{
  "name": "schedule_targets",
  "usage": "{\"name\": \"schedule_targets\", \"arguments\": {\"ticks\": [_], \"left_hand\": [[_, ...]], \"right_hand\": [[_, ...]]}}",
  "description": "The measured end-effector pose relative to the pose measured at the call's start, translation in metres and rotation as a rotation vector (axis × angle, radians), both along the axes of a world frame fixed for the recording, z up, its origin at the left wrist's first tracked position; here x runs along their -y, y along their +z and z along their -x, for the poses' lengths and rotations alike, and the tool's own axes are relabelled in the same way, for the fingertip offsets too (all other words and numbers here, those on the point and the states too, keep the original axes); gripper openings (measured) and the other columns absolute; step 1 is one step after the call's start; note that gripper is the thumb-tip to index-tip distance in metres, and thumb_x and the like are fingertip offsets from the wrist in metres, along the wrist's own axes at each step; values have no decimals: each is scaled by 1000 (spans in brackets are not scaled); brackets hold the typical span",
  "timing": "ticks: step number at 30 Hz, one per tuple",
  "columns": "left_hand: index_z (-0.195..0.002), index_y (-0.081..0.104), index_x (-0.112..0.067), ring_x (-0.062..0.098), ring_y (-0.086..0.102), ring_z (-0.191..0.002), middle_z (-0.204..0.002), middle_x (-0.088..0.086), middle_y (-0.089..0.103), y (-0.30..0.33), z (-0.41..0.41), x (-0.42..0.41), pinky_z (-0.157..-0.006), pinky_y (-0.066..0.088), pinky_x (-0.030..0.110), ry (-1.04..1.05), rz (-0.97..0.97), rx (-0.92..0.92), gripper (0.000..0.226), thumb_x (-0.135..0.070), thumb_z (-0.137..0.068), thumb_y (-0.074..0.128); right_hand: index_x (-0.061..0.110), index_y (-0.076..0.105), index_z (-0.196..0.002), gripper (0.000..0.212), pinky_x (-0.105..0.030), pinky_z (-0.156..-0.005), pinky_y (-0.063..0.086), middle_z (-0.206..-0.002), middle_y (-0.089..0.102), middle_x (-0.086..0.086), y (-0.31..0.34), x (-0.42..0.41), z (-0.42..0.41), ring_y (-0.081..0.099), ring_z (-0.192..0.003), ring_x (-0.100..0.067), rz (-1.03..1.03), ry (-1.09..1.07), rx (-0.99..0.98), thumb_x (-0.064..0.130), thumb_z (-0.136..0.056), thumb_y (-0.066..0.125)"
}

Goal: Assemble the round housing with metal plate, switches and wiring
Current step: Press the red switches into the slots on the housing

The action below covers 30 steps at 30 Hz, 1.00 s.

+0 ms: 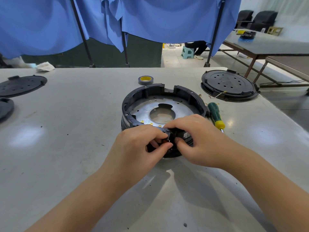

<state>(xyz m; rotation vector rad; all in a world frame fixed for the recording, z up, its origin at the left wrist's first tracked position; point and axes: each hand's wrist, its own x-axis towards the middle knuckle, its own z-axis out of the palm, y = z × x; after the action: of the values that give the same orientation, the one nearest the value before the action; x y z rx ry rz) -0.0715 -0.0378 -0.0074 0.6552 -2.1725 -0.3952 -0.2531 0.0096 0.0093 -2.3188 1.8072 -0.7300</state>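
A small black rocker switch with a red insert [165,141] is pinched by the left hand [142,144] and right hand [194,136] at the near wall of the round black plastic housing [133,104], mid-table, its silver metal plate [182,108] already seated; pressing it squarely into its opening appears next.

Two hands, the left hand [140,144] and the right hand [194,136], meet at one round housing [133,104] with one metal plate [184,109] inside it. One screwdriver [216,115] lies just right of the right hand, one roll of tape [145,80] beyond both hands. Three black round covers: one [229,84] far right, two [21,85] [5,108] far left of the left hand
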Motion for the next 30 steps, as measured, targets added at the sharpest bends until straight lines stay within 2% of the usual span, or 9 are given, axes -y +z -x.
{"name": "schedule_targets", "arguments": {"ticks": [8,13,15,18,20,23,26,29,30], "left_hand": [[-86,77,-12,10,61,-62,-72,-6,69,-1,2,1,-58,46,19,-7,-4,16,18,-27,-75,75],[-90,79,-19,16,61,-71,-80,-6,66,0,-5,11,-58,51,35,4,149,80,16,-29,-84,68],[-95,78,-19,18,57,-78,-89,-4,61,1,-8,16,-65,48,33,14,183,104,24,-35,-84,64],[-116,68,-18,17,54,-99,-108,-4,59,2,-10,21,-86,44,30,17,133,148,42,-40,-80,64],[-124,63,-18,14,54,-113,-120,-7,60,0,-10,23,-100,40,40,13,87,180,49,-39,-80,68],[-116,67,-24,5,56,-110,-112,-14,64,-3,-9,24,-111,29,44,1,12,192,39,-39,-80,68],[-108,71,-24,3,56,-100,-103,-13,66,-3,-7,25,-101,37,38,8,-1,158,36,-44,-78,69],[-104,73,-25,7,59,-97,-99,-14,67,0,-5,25,-93,42,37,4,-21,125,35,-48,-77,69],[-102,74,-25,8,60,-95,-97,-13,67,0,-4,25,-91,44,39,4,-36,116,34,-46,-76,71]], "right_hand": [[21,68,-101,31,-32,-84,39,-84,69,2,3,0,-1,61,-81,-19,-9,22,11,19,-76,50],[25,67,-104,29,-28,-91,38,-87,67,9,7,-2,-2,59,-85,-11,-28,31,40,36,-81,54],[26,68,-108,31,-28,-93,39,-89,67,11,7,-2,-3,60,-87,-9,-36,34,31,42,-82,58],[27,67,-114,35,-23,-94,37,-95,69,13,6,-2,-2,60,-90,-6,-25,35,33,43,-83,62],[25,68,-115,37,-22,-91,37,-96,71,11,6,-2,-1,60,-90,-7,-15,21,51,41,-83,59],[29,67,-113,31,-34,-78,44,-87,72,6,6,-1,-1,63,-80,-12,-25,58,58,34,-85,56],[27,65,-111,30,-37,-74,47,-88,72,3,5,-2,0,62,-81,-13,0,35,73,35,-85,55],[27,64,-117,37,-25,-77,46,-97,72,9,4,-3,0,59,-91,-8,4,4,75,38,-84,54],[29,65,-116,35,-25,-76,46,-96,72,11,5,-3,-1,60,-90,-7,-4,6,67,37,-84,54]]}}
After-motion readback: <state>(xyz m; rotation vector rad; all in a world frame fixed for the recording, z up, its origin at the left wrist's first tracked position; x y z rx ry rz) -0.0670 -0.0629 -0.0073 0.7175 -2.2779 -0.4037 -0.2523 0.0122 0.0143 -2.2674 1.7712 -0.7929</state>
